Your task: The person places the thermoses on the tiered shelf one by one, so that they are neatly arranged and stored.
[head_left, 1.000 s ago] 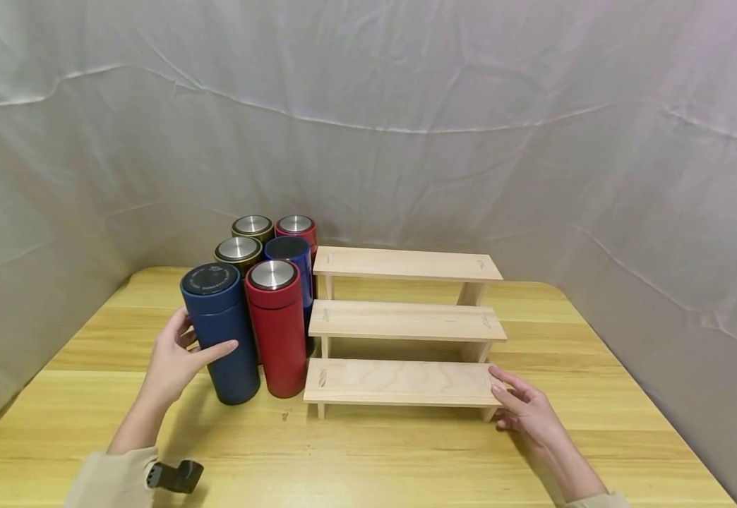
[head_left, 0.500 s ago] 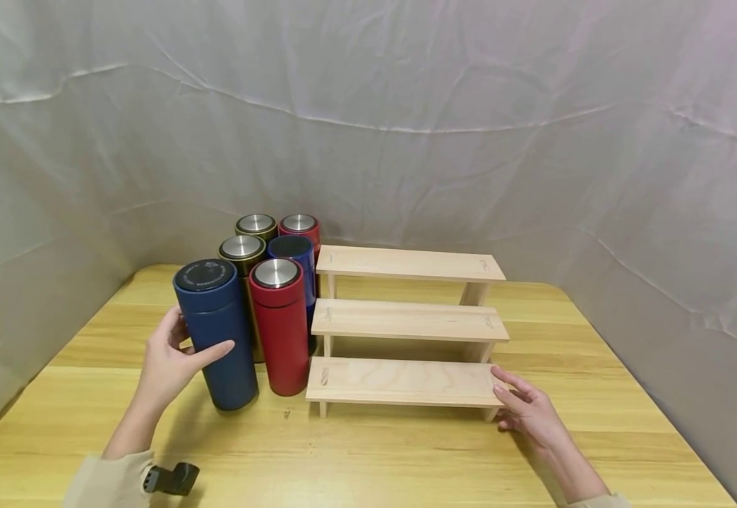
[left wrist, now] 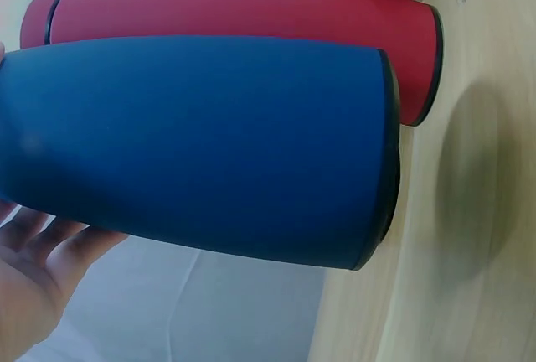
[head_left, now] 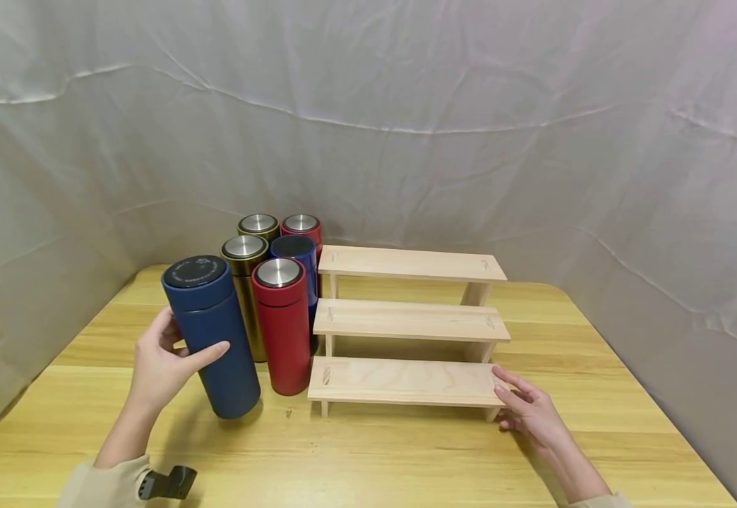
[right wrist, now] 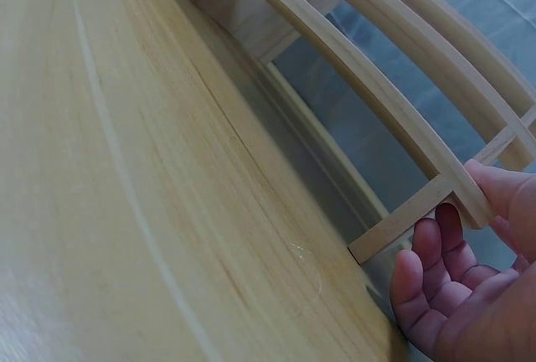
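Note:
My left hand [head_left: 159,363] grips a matte blue thermos flask [head_left: 219,353] round its middle, thumb across the front. The flask leans left at the top, and its base hangs above its shadow in the left wrist view, where the blue flask [left wrist: 209,144] overlaps a red flask [left wrist: 251,10]. That red flask [head_left: 287,346] stands upright just right of it. At the right, my right hand [head_left: 530,413] pinches the end of the lowest board of a three-step wooden rack [head_left: 400,381]. In the right wrist view, the thumb lies on the board's end and the other fingers curl beneath.
Behind stand two gold flasks [head_left: 250,310], a glossy blue flask [head_left: 310,282] and another red flask [head_left: 319,236], close to the rack's left side. All are on the yellow wooden table [head_left: 368,466]. A grey cloth [head_left: 406,141] hangs round the back and sides.
The left hand has drawn the blue flask left and toward me, away from the other flasks, and its top leans further left. The right hand keeps its hold on the rack.

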Action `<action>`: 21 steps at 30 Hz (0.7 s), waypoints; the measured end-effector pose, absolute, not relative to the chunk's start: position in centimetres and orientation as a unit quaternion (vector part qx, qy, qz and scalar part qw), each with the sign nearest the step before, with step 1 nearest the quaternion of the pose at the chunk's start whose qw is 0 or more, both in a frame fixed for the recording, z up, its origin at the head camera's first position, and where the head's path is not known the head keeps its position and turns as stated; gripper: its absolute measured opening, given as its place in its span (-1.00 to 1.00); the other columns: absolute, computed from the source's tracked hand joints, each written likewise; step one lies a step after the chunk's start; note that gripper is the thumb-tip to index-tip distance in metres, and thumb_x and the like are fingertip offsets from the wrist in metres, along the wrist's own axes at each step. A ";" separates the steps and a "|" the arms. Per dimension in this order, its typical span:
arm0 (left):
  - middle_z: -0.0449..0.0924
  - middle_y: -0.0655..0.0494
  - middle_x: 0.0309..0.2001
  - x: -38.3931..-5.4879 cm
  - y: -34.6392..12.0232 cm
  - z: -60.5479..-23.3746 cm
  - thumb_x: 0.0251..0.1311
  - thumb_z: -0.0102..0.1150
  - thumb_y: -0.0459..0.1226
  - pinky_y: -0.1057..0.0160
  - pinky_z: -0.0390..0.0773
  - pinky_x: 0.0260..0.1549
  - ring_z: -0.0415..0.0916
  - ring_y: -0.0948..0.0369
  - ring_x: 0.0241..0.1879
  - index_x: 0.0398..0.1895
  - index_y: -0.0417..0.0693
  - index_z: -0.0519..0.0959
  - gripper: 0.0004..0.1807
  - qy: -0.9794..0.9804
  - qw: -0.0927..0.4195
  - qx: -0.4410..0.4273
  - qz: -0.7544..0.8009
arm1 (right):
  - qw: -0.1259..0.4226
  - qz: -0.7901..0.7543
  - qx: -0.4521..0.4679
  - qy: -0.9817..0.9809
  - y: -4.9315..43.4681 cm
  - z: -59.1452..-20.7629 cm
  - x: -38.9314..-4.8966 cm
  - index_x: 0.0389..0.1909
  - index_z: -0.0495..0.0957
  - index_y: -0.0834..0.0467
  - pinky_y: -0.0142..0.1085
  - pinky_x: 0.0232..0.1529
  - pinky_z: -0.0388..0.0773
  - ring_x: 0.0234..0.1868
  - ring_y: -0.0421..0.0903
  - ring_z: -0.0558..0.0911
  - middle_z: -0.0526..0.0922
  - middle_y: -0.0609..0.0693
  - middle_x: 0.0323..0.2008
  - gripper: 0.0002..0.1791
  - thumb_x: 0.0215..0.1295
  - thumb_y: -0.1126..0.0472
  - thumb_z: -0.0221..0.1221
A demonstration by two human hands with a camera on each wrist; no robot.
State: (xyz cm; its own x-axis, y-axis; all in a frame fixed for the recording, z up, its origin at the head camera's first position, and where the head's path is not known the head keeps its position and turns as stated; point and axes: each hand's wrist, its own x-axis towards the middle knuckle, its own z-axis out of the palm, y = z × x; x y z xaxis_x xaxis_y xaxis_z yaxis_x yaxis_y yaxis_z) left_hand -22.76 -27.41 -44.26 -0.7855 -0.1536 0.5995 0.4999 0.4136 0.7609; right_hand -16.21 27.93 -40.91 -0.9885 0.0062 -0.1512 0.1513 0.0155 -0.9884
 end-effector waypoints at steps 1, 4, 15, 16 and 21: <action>0.51 0.04 -0.09 -22.8 -27.4 -44.2 -0.33 0.48 -0.36 0.29 0.57 -0.46 0.49 0.14 -0.26 0.20 0.19 0.31 -0.12 -0.781 0.309 -0.113 -0.531 | 0.052 -0.699 0.057 0.711 27.9 -40.9 -16.2 -0.25 0.56 -0.32 -0.36 -0.54 0.52 -0.53 -0.18 0.52 0.48 0.02 -0.41 -0.69 0.21 0.24 0.12; 0.51 0.05 -0.08 -22.9 -27.4 -44.3 -0.33 0.48 -0.36 0.29 0.57 -0.46 0.49 0.13 -0.25 0.20 0.18 0.31 -0.12 -0.781 0.309 -0.115 -0.530 | 0.051 -0.698 0.058 0.712 27.9 -40.9 -16.2 -0.26 0.56 -0.32 -0.36 -0.54 0.52 -0.53 -0.18 0.52 0.48 0.02 -0.42 -0.70 0.20 0.23 0.12; 0.52 -0.07 -0.12 -20.8 -25.8 -41.4 -0.36 0.43 -0.50 0.30 0.57 -0.49 0.52 0.15 -0.30 0.17 -0.03 0.35 -0.16 -0.753 0.301 -0.143 -0.567 | 0.048 -0.699 0.051 0.711 28.0 -41.0 -16.2 -0.27 0.56 -0.33 -0.36 -0.55 0.52 -0.54 -0.18 0.53 0.49 0.02 -0.43 -0.69 0.19 0.24 0.13; 0.53 -0.07 -0.15 -20.0 -25.1 -40.2 -0.35 0.42 -0.51 0.30 0.57 -0.49 0.53 0.15 -0.32 0.15 -0.08 0.36 -0.18 -0.753 0.300 -0.145 -0.568 | 0.048 -0.699 0.051 0.712 28.0 -41.0 -16.2 -0.26 0.56 -0.33 -0.35 -0.55 0.52 -0.54 -0.17 0.53 0.49 0.02 -0.43 -0.69 0.19 0.24 0.13; 0.59 0.21 -0.29 -15.7 -21.3 -34.2 -0.34 0.36 -0.59 0.37 0.56 -0.50 0.55 0.29 -0.42 0.06 -0.17 0.41 -0.28 -0.756 0.300 -0.145 -0.563 | 0.047 -0.700 0.054 0.711 28.1 -41.0 -16.3 -0.28 0.57 -0.33 -0.35 -0.55 0.52 -0.54 -0.17 0.55 0.51 0.02 -0.43 -0.68 0.19 0.24 0.14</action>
State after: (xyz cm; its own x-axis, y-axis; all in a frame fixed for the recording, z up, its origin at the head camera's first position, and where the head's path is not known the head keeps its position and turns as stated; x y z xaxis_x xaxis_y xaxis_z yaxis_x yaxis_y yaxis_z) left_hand -15.66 -21.25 -34.23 -0.7774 -0.1185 0.6177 0.5580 0.3234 0.7642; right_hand -16.30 28.05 -41.04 -0.9897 0.0103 -0.1427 0.1429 0.0147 -0.9896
